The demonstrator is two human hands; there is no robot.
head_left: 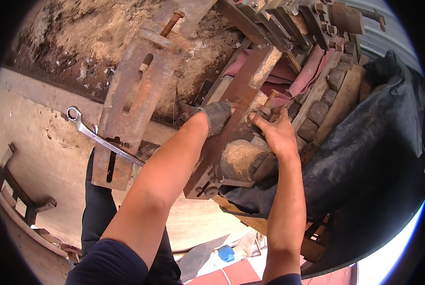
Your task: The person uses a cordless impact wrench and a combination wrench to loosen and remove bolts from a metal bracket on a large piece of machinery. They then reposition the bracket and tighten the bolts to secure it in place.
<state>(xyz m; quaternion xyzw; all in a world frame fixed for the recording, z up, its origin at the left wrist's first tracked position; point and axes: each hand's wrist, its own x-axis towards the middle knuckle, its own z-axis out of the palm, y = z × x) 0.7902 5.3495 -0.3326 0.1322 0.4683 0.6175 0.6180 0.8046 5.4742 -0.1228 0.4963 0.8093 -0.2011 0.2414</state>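
Head view: a black sheet (364,142) hangs right of my rusty beam (243,102); a slotted plate (158,76) lies left, a wrench (98,137) across its lower end. My hands are apart: the gloved left hand (217,118) is partly hidden at the beam, grip unclear; the right hand (275,129) pinches near a bolt (270,98) beside it.

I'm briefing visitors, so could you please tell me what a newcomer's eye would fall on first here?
Probably the shiny wrench across the slotted plate at left. Next, near the centre, the gloved left hand at a rusty bar and the right hand by a rusty bolt. A big black sheet drapes the right side.
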